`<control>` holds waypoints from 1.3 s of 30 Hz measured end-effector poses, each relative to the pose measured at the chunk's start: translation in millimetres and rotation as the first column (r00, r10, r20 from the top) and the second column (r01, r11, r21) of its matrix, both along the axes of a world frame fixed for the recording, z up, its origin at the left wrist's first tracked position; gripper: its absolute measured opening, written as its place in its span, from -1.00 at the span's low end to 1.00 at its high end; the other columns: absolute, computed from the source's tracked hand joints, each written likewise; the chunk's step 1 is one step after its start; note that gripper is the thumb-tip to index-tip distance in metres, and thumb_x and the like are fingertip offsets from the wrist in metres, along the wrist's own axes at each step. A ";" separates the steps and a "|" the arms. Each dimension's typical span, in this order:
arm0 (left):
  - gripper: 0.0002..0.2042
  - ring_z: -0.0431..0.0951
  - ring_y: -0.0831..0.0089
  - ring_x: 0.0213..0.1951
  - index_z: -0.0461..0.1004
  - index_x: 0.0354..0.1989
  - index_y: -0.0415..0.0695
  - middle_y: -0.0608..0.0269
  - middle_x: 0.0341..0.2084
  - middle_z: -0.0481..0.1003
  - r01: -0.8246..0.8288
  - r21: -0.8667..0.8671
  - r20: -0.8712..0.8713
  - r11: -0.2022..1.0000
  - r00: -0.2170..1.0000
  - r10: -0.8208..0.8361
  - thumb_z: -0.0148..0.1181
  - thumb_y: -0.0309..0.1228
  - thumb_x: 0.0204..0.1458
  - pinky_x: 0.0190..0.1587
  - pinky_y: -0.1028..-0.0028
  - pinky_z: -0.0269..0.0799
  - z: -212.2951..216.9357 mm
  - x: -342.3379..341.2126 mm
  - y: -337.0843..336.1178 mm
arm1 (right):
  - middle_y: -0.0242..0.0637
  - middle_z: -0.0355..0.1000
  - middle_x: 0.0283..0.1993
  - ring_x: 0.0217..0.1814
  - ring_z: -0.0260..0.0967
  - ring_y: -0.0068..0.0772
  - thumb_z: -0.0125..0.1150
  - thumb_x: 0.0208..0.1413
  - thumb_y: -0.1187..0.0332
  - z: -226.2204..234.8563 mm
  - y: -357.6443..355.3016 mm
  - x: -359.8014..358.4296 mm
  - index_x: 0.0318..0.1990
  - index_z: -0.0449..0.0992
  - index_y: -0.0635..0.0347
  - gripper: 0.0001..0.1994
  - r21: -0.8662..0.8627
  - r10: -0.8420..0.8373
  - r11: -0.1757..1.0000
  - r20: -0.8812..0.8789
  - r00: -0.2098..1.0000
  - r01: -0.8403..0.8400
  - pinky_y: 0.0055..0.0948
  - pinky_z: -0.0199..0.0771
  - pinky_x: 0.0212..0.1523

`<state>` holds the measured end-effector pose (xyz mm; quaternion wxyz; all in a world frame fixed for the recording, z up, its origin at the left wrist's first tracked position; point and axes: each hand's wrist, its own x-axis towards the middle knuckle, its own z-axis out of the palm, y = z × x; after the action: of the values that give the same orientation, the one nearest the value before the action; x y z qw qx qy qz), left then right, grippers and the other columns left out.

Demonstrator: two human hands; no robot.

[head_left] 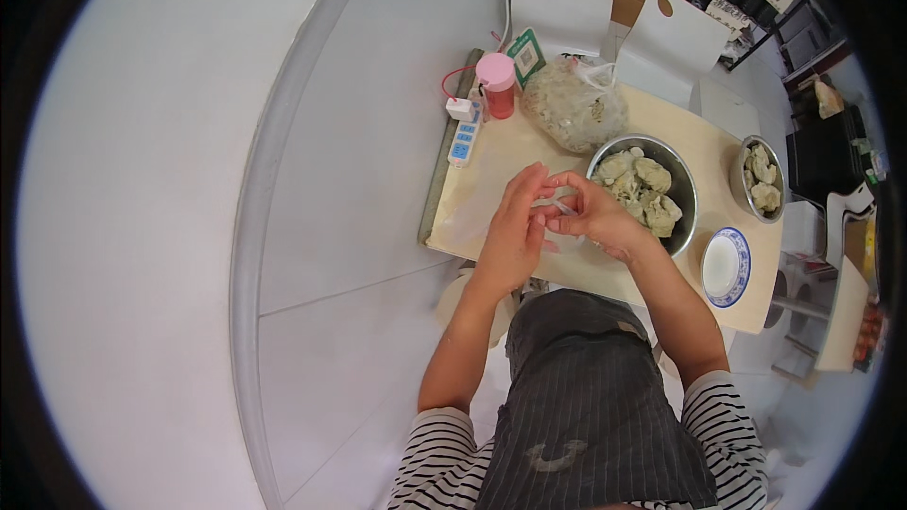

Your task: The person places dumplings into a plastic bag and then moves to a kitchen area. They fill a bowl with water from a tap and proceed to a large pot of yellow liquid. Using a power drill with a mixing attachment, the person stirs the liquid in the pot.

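My left hand and my right hand meet over the pale wooden table, fingers pinching a thin clear plastic piece between them. It looks like a glove or small bag; I cannot tell which. A large steel bowl of greenish dough lumps sits just right of my right hand.
A smaller steel bowl with more lumps and a blue-rimmed white dish stand at the right. A tied plastic bag of filling, a pink-lidded red jar and a white power strip sit at the far end. Two white chairs stand behind.
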<state>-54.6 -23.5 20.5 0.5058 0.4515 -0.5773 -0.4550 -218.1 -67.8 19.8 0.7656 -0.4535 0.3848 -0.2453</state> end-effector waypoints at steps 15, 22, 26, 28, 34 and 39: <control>-0.52 0.22 0.06 0.08 0.31 0.02 -0.20 -0.07 0.04 0.22 -0.322 0.107 0.629 0.941 0.755 0.187 0.19 -0.53 -0.19 0.12 0.25 0.17 -177.8 119.9 45.5 | -0.29 0.38 -0.31 -0.25 0.33 -0.41 0.31 -0.13 0.01 -20.4 11.2 64.5 -0.15 0.37 0.25 -0.47 -0.344 -0.165 0.939 -0.416 0.894 0.013 -0.46 0.33 -0.21; -0.52 0.24 0.03 0.04 0.32 0.02 -0.21 -0.07 0.09 0.14 -0.285 0.152 0.818 0.947 0.574 0.041 0.19 -0.55 -0.19 0.05 0.22 0.24 -135.6 68.2 28.2 | -0.31 0.35 -0.38 -0.42 0.26 -0.54 0.27 -0.06 0.13 -22.3 2.1 72.7 -0.24 0.39 0.26 -0.62 -0.539 -0.277 0.838 -0.548 0.790 -0.080 -0.49 0.33 -0.37; -0.52 0.28 0.08 -0.01 0.33 -0.02 -0.21 0.02 0.05 0.21 -0.216 0.097 0.768 0.972 0.637 0.065 0.22 -0.56 -0.22 0.03 0.24 0.26 -142.1 66.5 27.9 | -0.36 0.37 -0.49 -0.42 0.31 -0.44 0.20 0.01 0.16 -29.9 -17.5 58.7 -0.39 0.43 0.24 -0.72 -0.415 -0.285 0.905 -0.435 0.854 0.090 -0.46 0.31 -0.40; -0.56 0.32 0.11 -0.04 0.36 -0.09 -0.25 0.06 0.01 0.27 -0.292 0.052 0.695 0.955 0.697 0.176 0.26 -0.54 -0.25 0.02 0.26 0.27 -149.1 74.8 28.0 | -0.44 0.35 -0.51 -0.46 0.24 -0.56 0.15 0.06 0.23 -20.8 -21.4 52.0 -0.41 0.42 0.23 -0.77 -0.249 -0.311 0.937 -0.268 0.912 0.246 -0.53 0.25 -0.46; -0.71 0.46 0.24 -0.38 0.46 -0.29 -0.23 0.11 -0.39 0.45 -0.407 0.040 0.590 0.912 0.747 0.307 0.27 -0.61 -0.29 -0.29 0.36 0.38 -172.1 107.9 8.8 | -0.54 0.32 -0.49 -0.50 0.10 -0.71 0.16 0.06 0.25 23.9 -21.0 25.0 -0.40 0.43 0.12 -0.84 -0.090 -0.275 0.960 -0.112 0.955 0.266 -0.68 0.10 -0.50; -0.80 0.40 0.38 -0.52 0.45 -0.41 -0.22 0.18 -0.54 0.40 -0.398 -0.134 0.453 0.908 0.790 0.413 0.21 -0.66 -0.29 -0.44 0.49 0.33 -89.4 104.3 -8.8 | -0.54 0.33 -0.47 -0.52 0.08 -0.74 0.17 0.07 0.24 73.1 -14.1 -18.2 -0.38 0.43 0.10 -0.84 -0.122 -0.381 0.919 -0.037 0.924 0.375 -0.71 0.07 -0.51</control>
<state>49.7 -32.3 -68.9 0.4427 0.6536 -0.5793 -0.2031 -236.4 -81.9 93.0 0.6651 -0.4202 0.4736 -0.3959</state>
